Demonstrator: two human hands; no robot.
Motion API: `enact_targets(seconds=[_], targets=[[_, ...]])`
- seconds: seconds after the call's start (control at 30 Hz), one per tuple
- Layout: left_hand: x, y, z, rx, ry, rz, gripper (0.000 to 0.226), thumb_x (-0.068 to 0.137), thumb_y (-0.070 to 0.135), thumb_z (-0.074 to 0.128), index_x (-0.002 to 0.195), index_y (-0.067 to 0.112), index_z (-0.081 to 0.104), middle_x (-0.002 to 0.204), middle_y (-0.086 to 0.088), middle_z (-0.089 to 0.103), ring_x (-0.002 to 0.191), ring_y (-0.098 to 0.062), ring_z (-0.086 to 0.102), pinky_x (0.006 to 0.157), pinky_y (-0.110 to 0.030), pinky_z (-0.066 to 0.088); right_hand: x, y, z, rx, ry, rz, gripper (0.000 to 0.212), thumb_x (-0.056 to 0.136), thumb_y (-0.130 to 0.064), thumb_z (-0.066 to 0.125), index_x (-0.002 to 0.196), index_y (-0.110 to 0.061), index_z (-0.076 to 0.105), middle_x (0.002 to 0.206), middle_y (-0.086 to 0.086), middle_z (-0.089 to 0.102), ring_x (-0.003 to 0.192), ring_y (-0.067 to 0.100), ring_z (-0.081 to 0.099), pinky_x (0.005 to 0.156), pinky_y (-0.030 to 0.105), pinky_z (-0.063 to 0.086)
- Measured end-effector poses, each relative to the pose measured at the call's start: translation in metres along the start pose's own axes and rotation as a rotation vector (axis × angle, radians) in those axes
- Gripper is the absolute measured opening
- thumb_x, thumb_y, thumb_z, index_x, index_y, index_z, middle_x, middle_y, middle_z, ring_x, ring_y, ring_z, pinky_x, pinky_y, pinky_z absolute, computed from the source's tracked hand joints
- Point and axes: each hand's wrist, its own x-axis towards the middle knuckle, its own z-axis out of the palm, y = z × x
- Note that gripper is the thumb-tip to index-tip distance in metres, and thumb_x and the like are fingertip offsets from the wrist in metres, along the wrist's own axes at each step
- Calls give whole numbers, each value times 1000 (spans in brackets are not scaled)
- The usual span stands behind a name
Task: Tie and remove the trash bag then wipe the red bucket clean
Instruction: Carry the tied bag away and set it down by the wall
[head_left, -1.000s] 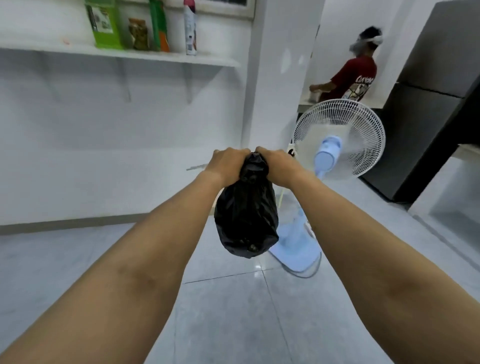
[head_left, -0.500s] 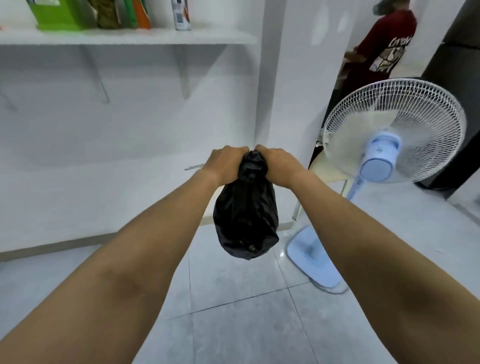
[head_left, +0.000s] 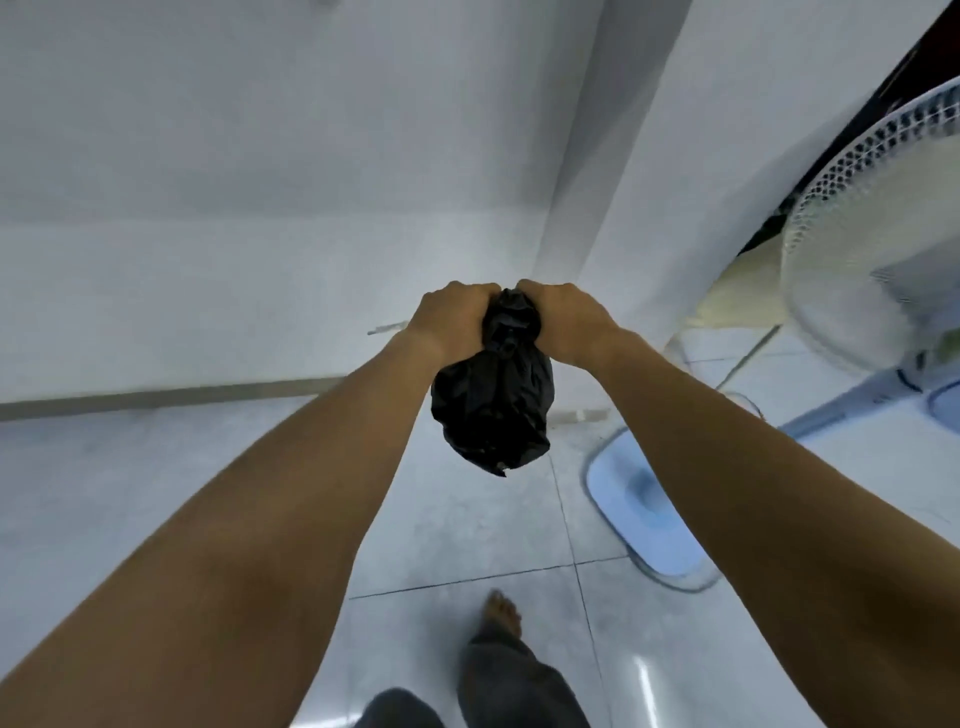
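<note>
A small black trash bag (head_left: 493, 405) hangs in the air in front of me, its neck bunched into a knot at the top. My left hand (head_left: 452, 319) grips the left side of that neck and my right hand (head_left: 566, 325) grips the right side, fists almost touching, both arms stretched forward. The bag's bulging body dangles below my hands, clear of the floor. The red bucket is not in view.
A pale blue pedestal fan (head_left: 872, 270) stands close on the right, its base (head_left: 649, 514) on the tiled floor just right of the bag. A white wall and a white column (head_left: 623, 156) rise ahead. My bare foot (head_left: 501, 616) steps forward below the bag.
The view has tilted down and moved closer to the wall: the shelf and the person in the red shirt have left the frame, and my foot has appeared. Both hands keep the same grip.
</note>
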Motion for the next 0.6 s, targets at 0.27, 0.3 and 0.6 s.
enact_targets(seconds=[0.27,0.3,0.6], targets=[[136,-127,176,-3,-21,-43,8,87,18,50,82,16,44,72,-2,53,74,-31,56,64,-32,35,151,92,194,-24,38,22,6,91,-21,48,95,-17,46,72,2,48,67,27,52,58,33,40],[153,-143,206,-3,-25,-38,9,87,19,50,82,16,44,72,-2,52,73,-30,55,64,-32,35,167,107,226,-30,56,37,9,91,-21,48,97,-15,47,70,1,44,65,26,50,57,32,38],[266,-263,445,53,148,26,15,90,22,53,99,10,55,91,-11,62,83,-34,59,69,-35,37,279,215,456,-117,202,116,26,95,-20,51,120,-13,48,103,15,56,79,35,62,64,38,48]])
